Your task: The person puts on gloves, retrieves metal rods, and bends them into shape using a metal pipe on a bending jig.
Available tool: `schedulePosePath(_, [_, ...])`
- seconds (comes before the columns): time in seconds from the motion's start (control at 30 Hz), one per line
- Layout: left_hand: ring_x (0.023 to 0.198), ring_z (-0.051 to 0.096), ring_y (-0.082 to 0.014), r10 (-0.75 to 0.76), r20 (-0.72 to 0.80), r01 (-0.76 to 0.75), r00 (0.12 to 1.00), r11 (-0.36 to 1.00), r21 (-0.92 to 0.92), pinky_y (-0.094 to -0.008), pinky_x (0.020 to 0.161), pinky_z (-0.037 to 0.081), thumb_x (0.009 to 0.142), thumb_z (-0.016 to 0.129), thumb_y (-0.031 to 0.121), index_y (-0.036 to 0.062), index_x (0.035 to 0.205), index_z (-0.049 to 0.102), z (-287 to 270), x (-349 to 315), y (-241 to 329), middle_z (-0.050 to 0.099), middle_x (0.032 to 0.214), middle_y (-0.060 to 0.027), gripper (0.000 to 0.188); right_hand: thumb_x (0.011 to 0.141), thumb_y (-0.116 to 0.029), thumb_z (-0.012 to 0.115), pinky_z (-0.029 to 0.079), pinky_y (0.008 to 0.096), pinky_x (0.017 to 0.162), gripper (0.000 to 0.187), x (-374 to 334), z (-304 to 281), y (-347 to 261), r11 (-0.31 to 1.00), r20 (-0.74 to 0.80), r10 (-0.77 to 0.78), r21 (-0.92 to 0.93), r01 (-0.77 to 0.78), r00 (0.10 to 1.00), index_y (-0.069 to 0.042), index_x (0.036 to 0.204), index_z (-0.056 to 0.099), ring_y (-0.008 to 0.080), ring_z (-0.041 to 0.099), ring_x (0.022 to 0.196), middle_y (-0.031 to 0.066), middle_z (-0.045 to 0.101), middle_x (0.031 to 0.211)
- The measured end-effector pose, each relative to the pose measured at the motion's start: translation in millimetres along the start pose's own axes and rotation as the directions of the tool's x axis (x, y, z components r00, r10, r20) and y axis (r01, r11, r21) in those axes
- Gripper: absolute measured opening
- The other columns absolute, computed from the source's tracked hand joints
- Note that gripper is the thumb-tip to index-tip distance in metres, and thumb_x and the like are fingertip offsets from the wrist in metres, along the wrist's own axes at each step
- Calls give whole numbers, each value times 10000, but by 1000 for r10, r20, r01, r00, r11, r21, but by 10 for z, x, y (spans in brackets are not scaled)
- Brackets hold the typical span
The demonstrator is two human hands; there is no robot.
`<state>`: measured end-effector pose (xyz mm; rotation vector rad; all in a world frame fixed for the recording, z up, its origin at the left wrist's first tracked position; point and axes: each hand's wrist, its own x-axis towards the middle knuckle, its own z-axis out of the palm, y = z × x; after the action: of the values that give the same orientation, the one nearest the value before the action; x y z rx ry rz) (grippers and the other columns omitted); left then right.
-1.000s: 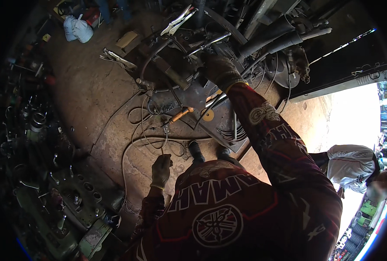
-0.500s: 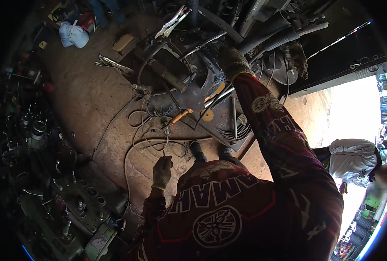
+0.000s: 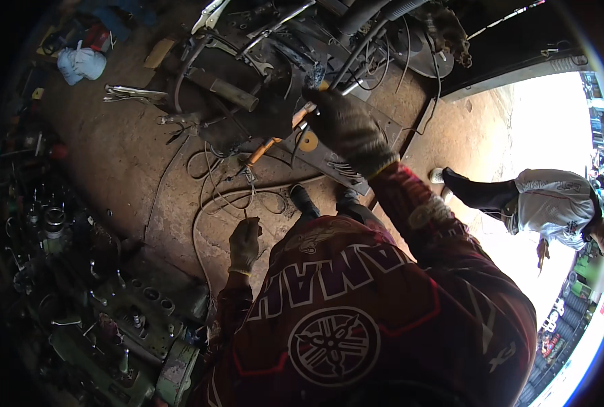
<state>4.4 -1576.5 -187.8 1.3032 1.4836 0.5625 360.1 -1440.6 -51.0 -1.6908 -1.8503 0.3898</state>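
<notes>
My left hand [image 3: 245, 245], in a pale work glove, is closed in front of my body. A thin rod or wire [image 3: 246, 215] sticks up from its fingers. My gloved right hand [image 3: 349, 132] is over the metal parts at the middle, smeared by motion. A short orange piece [image 3: 303, 114] lies against its fingertips; I cannot tell whether they hold it. Just below left is an orange-handled tool [image 3: 264, 150] with a cable, resting by the edge of the dark metal work. A yellow disc [image 3: 307, 141] lies near my right wrist.
Locking pliers [image 3: 136, 93] and a steel tube [image 3: 234, 93] are among the metalwork ahead. A hose [image 3: 200, 254] and cables loop over the floor. Greenish machinery [image 3: 132, 319] stands at the left. At the right a person in a white shirt [image 3: 553, 203] is by the bright doorway.
My right hand has come down and back from the dark tubes, toward the orange-handled tool. The left hand stays closed at much the same place. The view has shifted; the person's legs now show.
</notes>
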Motion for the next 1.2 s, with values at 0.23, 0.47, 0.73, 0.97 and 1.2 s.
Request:
schedulePosePath(0.23, [770, 648, -194, 177, 157, -198, 971, 972, 127, -320, 710, 517, 1005, 543, 144, -8, 1065, 673, 27, 229, 184, 659, 855, -87, 209, 881, -204, 681, 514, 429, 967, 433, -1055, 147, 312, 961, 200, 270, 10, -278, 942, -49, 1282, 634, 366, 646, 1106, 205, 675, 1167])
schedulePosePath(0.47, [841, 673, -213, 330, 338, -437, 881, 843, 314, -340, 774, 541, 971, 550, 114, -2, 1117, 657, 13, 402, 133, 673, 970, -103, 214, 893, -259, 668, 518, 439, 948, 360, -941, 278, 783, 921, 171, 367, 69, -382, 915, -75, 1201, 692, 370, 649, 1094, 176, 680, 1166])
schedulePosePath(0.73, [879, 674, -277, 30, 437, -210, 899, 905, 370, -383, 795, 544, 947, 560, 130, 26, 1096, 659, -196, 279, -564, 685, 991, -117, 206, 967, -203, 567, 570, 361, 727, 234, -2458, 799, 1845, 901, 630, 411, -169, -399, 659, -26, 956, 719, 226, 705, 921, 133, 682, 900])
schedulePosePath(0.97, [902, 671, -320, 61, 503, -421, 862, 640, 643, -410, 803, 554, 941, 567, 128, 54, 1016, 645, -339, -226, -937, 669, 959, -139, 132, 848, -475, 688, 517, 486, 919, 508, -2681, 979, 2127, 596, 274, 789, -121, -794, 550, -24, 1083, 699, 363, 677, 1053, 208, 721, 1050])
schedulePosePath(1.2, [875, 678, -320, 350, 353, -496, 868, 573, 653, -394, 793, 570, 922, 564, 67, 58, 1090, 659, 74, -388, -167, 674, 960, -153, 193, 847, -527, 666, 518, 513, 909, 523, -1302, 1026, 1941, 598, 447, 777, -303, -742, 443, -64, 1088, 708, 423, 648, 1095, 237, 698, 1111])
